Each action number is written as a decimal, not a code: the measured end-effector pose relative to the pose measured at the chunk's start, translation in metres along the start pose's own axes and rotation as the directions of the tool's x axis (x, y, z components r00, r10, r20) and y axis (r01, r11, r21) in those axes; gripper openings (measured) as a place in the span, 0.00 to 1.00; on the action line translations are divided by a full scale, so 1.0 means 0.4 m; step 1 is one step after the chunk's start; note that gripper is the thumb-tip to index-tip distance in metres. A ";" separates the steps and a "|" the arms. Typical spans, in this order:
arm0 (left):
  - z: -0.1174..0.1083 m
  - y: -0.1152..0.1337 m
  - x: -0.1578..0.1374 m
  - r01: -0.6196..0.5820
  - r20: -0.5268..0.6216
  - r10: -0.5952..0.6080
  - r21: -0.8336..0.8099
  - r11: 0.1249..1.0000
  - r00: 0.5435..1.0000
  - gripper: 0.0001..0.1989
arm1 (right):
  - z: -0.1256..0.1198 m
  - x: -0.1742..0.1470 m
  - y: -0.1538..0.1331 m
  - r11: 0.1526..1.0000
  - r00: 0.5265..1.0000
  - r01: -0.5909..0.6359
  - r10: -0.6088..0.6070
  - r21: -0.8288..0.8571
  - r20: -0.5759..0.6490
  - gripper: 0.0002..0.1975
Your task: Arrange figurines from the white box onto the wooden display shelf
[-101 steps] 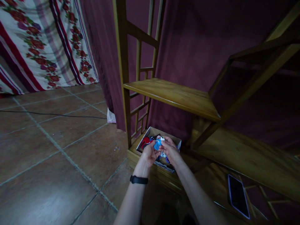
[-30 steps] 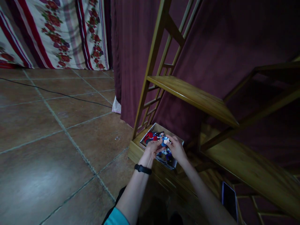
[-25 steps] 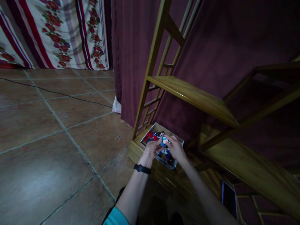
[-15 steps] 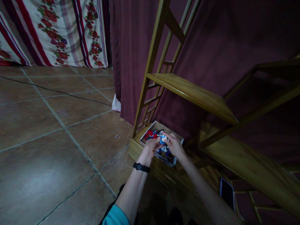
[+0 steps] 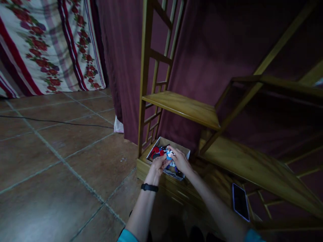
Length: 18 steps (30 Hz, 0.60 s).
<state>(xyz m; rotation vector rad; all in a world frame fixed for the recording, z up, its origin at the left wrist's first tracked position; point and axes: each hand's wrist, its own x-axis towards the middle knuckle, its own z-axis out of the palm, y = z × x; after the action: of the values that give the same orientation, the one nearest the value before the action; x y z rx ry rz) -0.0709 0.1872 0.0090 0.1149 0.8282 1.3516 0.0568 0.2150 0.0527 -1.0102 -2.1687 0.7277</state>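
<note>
Between both my hands is a small blue-and-white figurine, held over an open cardboard box. My left hand pinches it from the near left, a black band around that wrist. On its other side, my right hand grips it with curled fingers. Small red, blue and purple toy pieces fill the box below; my hands hide part of them. The box rests on the low wooden base of a shelf unit.
A wooden shelf board juts out above the box, with a slatted upright at its left. To the lower right lies a phone. A dark cable crosses the tiled floor. Floral cloth and a maroon curtain hang behind.
My view has shifted, so the shelf and box appear further left and slightly lower. Both hands still hold the figurine over the box.
</note>
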 end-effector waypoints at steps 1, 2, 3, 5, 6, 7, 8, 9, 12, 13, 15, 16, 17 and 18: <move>0.001 -0.005 -0.007 0.005 -0.014 -0.005 -0.012 1.000 1.000 0.05 | 0.000 -0.009 -0.001 0.998 0.999 -0.026 0.028 0.053 -0.036 0.20; 0.001 -0.011 -0.015 0.025 -0.014 -0.025 -0.022 0.999 1.000 0.04 | 0.001 -0.020 0.000 0.992 0.995 -0.060 0.068 0.114 -0.068 0.20; 0.002 -0.018 -0.026 0.043 -0.008 -0.043 -0.032 0.999 0.999 0.04 | 0.002 -0.031 0.003 0.981 0.990 -0.091 0.108 0.172 -0.091 0.20; 0.002 -0.032 -0.051 0.084 0.016 -0.083 -0.047 0.995 0.996 0.02 | 0.002 -0.054 0.006 0.959 0.980 -0.130 0.162 0.253 -0.111 0.16; 0.002 -0.037 -0.066 0.101 0.026 -0.100 -0.049 0.994 0.995 0.02 | 0.001 -0.066 0.005 0.947 0.978 -0.139 0.177 0.288 -0.110 0.14; 0.002 -0.042 -0.082 0.113 0.036 -0.111 -0.046 0.993 0.993 0.03 | -0.002 -0.079 0.002 0.935 0.977 -0.142 0.185 0.324 -0.107 0.13; 0.004 -0.045 -0.100 0.118 0.047 -0.116 -0.036 0.992 0.992 0.04 | -0.006 -0.093 -0.005 0.920 0.976 -0.143 0.193 0.364 -0.103 0.13; 0.005 -0.047 -0.120 0.116 0.056 -0.115 -0.021 0.993 0.992 0.05 | -0.011 -0.107 -0.015 0.903 0.974 -0.144 0.202 0.405 -0.103 0.13; 0.017 -0.048 -0.185 0.076 0.060 -0.078 0.047 0.996 0.995 0.11 | -0.029 -0.153 -0.055 0.833 0.964 -0.156 0.246 0.530 -0.103 0.15; 0.023 -0.048 -0.208 0.057 0.053 -0.061 0.072 0.996 0.997 0.12 | -0.035 -0.168 -0.070 0.808 0.960 -0.162 0.262 0.567 -0.100 0.16; 0.036 -0.050 -0.254 0.016 0.040 -0.021 0.122 0.992 0.999 0.14 | -0.047 -0.200 -0.100 0.762 0.953 -0.171 0.289 0.624 -0.093 0.18; 0.044 -0.053 -0.277 -0.003 0.038 -0.003 0.143 0.990 0.999 0.14 | -0.053 -0.216 -0.113 0.745 0.950 -0.172 0.299 0.644 -0.092 0.19; 0.051 -0.055 -0.299 -0.019 0.039 0.013 0.162 0.987 0.999 0.13 | -0.058 -0.232 -0.126 0.732 0.947 -0.170 0.307 0.660 -0.097 0.19; 0.059 -0.058 -0.320 -0.031 0.041 0.024 0.177 0.984 0.999 0.13 | -0.063 -0.248 -0.139 0.722 0.943 -0.163 0.314 0.672 -0.109 0.19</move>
<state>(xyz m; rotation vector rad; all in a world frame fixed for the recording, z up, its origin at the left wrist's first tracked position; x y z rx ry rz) -0.0366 0.0764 0.0722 0.2919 0.9166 1.2955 0.1001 0.1098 0.0773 -0.9271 -1.4121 1.3223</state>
